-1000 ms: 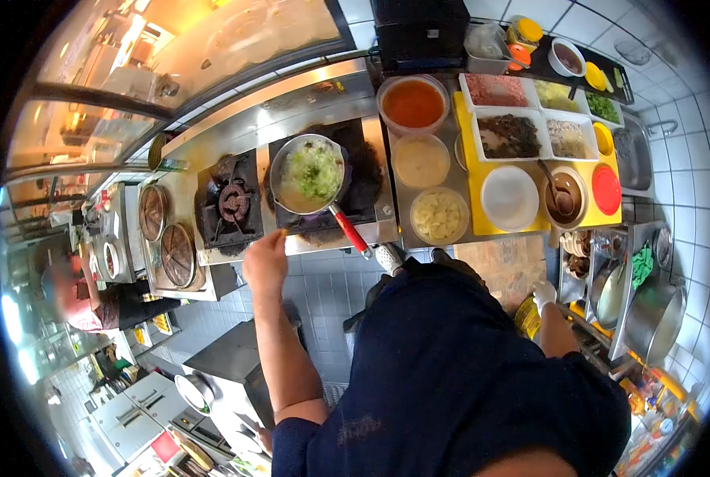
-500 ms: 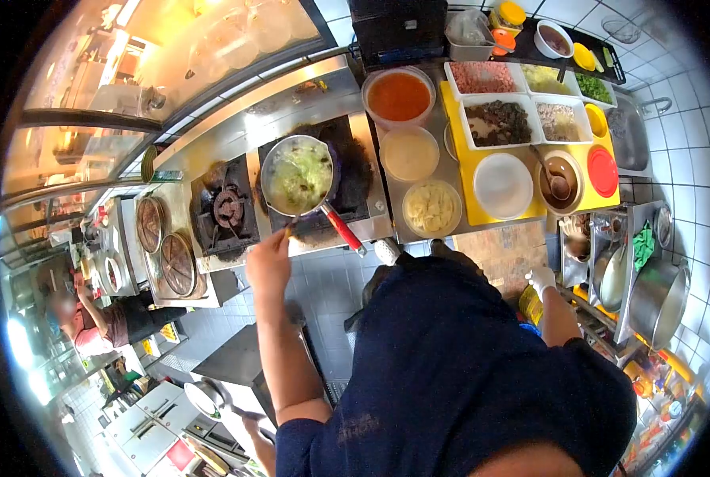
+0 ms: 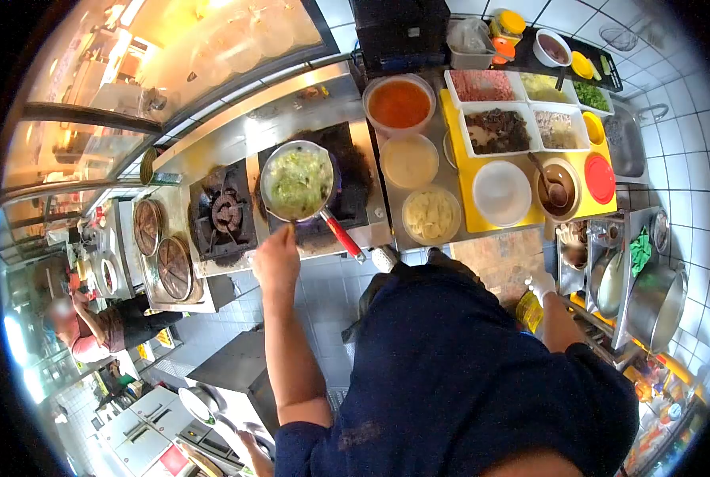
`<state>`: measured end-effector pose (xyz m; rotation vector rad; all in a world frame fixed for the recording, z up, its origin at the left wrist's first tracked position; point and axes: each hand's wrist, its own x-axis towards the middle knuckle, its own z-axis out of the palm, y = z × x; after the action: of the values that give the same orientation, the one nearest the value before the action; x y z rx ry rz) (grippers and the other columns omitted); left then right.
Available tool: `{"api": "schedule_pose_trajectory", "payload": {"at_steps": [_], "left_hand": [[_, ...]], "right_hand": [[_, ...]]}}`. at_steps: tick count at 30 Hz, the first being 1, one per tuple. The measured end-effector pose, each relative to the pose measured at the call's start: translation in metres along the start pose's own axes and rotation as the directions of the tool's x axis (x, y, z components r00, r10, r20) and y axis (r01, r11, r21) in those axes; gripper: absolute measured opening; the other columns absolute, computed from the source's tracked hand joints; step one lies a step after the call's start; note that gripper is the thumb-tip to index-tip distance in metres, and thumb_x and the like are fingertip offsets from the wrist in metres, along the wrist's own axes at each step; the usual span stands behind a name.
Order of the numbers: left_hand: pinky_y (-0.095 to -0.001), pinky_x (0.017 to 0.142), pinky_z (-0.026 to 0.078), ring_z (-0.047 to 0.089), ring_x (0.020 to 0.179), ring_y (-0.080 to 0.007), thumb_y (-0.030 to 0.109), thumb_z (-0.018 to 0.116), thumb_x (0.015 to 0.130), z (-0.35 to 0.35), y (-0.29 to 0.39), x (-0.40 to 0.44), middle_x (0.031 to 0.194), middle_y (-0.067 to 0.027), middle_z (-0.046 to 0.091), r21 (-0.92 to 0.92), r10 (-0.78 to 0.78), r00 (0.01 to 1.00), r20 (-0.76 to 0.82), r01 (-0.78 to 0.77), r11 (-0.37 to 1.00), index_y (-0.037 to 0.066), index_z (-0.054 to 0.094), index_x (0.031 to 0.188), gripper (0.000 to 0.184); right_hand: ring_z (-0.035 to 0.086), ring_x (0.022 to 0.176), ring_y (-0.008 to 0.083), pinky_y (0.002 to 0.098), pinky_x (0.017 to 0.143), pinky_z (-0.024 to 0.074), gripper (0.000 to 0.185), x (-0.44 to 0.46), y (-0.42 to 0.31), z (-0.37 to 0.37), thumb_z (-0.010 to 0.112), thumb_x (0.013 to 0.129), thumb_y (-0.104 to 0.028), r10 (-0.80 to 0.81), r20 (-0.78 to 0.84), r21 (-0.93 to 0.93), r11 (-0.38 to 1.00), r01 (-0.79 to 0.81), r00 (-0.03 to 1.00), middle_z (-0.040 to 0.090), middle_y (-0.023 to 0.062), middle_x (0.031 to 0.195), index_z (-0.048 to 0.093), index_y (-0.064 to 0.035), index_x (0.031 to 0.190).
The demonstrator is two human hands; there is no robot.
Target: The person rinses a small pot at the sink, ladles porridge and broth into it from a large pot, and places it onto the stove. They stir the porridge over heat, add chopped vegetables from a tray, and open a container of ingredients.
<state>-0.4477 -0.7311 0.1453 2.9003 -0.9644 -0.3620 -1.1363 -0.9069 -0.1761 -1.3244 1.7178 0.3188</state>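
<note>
A pan [image 3: 298, 181] with a red handle sits on the right burner of the stove, holding pale green chopped food in liquid. My left hand [image 3: 277, 258] is closed at the stove's front edge, just below the pan; a thin dark tip shows above its fingers, too small to name. Nobody holds the red handle [image 3: 342, 238], which points down and right. My right hand [image 3: 540, 284], in a white glove, is low on the right beside a yellow container [image 3: 529, 311]; its fingers are small and I cannot make out whether they hold anything.
Tubs of red sauce [image 3: 400, 104], cream mixture [image 3: 409, 160] and pale chunks [image 3: 431, 215] stand right of the stove. A yellow board [image 3: 466, 208] bears trays, a white bowl and a brown pot [image 3: 559, 191]. A co-worker [image 3: 93, 326] stands far left; another person's arm [image 3: 252, 453] shows at the bottom.
The food in the pan has been spread out and looks wetter than the earlier green heap. My left hand has shifted slightly right, nearer the pan's lower edge. My right hand has barely moved.
</note>
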Motion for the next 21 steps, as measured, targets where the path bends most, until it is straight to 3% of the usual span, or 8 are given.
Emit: {"api": "schedule_pose_trajectory", "payload": {"at_steps": [2,5,9,11,15,19,20,21], "left_hand": [[-0.0503,0.077,0.056,0.071,0.089,-0.0409,0.037,0.057,0.100,0.004,-0.037,-0.012,0.091,-0.0189,0.073,-0.167,-0.003,0.999,-0.041,-0.004,0.986,0.016,0.076,0.107,0.029],[-0.0503,0.078,0.055,0.070,0.091,-0.0409,0.037,0.057,0.099,0.005,-0.042,0.007,0.092,-0.0181,0.074,-0.081,-0.021,0.997,-0.078,0.015,0.997,0.016,0.077,0.106,0.029],[-0.0494,0.079,0.055,0.071,0.090,-0.0402,0.036,0.060,0.097,0.000,-0.014,-0.009,0.093,-0.0178,0.074,-0.070,-0.017,0.999,-0.035,0.015,0.997,0.014,0.078,0.105,0.029],[-0.0497,0.078,0.055,0.070,0.089,-0.0414,0.037,0.058,0.099,0.005,-0.051,-0.014,0.091,-0.0186,0.073,-0.200,-0.035,0.997,-0.069,0.021,0.980,0.014,0.077,0.102,0.030],[-0.0498,0.075,0.055,0.069,0.087,-0.0416,0.034,0.055,0.100,0.011,-0.010,0.009,0.089,-0.0195,0.072,-0.029,0.048,0.992,-0.115,-0.052,0.998,0.012,0.076,0.099,0.030],[-0.0503,0.076,0.055,0.071,0.088,-0.0405,0.035,0.056,0.100,0.004,-0.053,-0.014,0.090,-0.0176,0.074,-0.189,-0.005,0.998,-0.060,-0.007,0.982,0.015,0.077,0.109,0.031],[-0.0496,0.076,0.056,0.072,0.088,-0.0394,0.036,0.056,0.100,0.002,-0.049,-0.003,0.092,-0.0168,0.074,-0.123,0.002,0.995,-0.096,-0.014,0.992,0.015,0.076,0.114,0.032],[-0.0493,0.076,0.056,0.071,0.089,-0.0396,0.037,0.057,0.099,0.007,-0.040,0.010,0.095,-0.0174,0.074,-0.011,-0.039,0.997,-0.065,0.038,0.999,0.015,0.076,0.113,0.031]], "right_hand": [[0.073,0.069,0.0179,0.0346,0.060,0.0533,0.023,0.022,0.027,0.007,0.062,0.089,-0.027,0.012,0.013,0.054,0.998,-0.013,1.000,0.077,0.0079,0.084,0.080,-0.0131,0.092],[0.054,0.051,0.0133,0.0314,0.041,0.0337,0.019,0.026,0.028,0.005,0.055,0.098,-0.023,-0.043,0.158,-0.452,0.885,0.111,0.986,0.070,0.0063,0.076,0.065,-0.0096,0.090],[0.058,0.053,0.0143,0.0331,0.046,0.0429,0.017,0.046,0.054,0.012,0.057,0.097,-0.018,-0.062,0.120,0.010,0.998,0.061,0.991,0.069,0.0071,0.074,0.069,-0.0072,0.094],[0.060,0.055,0.0150,0.0329,0.048,0.0453,0.017,0.020,0.024,0.007,0.057,0.096,-0.018,-0.155,0.034,0.004,0.988,0.155,0.987,0.069,0.0077,0.073,0.069,-0.0068,0.095],[0.064,0.060,0.0164,0.0325,0.051,0.0478,0.016,-0.024,-0.030,-0.007,0.056,0.096,-0.016,0.035,0.076,-0.149,0.989,-0.023,0.997,0.071,0.0083,0.080,0.069,-0.0065,0.098],[0.059,0.056,0.0166,0.0325,0.047,0.0428,0.022,0.029,0.027,0.007,0.051,0.099,-0.017,0.013,0.123,0.167,0.985,-0.034,0.992,0.069,0.0058,0.076,0.072,-0.0097,0.094],[0.056,0.053,0.0156,0.0318,0.045,0.0398,0.026,0.027,0.035,0.007,0.050,0.100,-0.018,0.021,0.126,0.426,0.902,-0.073,0.992,0.066,0.0042,0.069,0.071,-0.0114,0.087],[0.056,0.053,0.0153,0.0315,0.045,0.0395,0.025,0.025,0.042,0.009,0.050,0.100,-0.018,0.073,0.120,0.338,0.935,-0.110,0.990,0.066,0.0041,0.069,0.070,-0.0115,0.087]]}}
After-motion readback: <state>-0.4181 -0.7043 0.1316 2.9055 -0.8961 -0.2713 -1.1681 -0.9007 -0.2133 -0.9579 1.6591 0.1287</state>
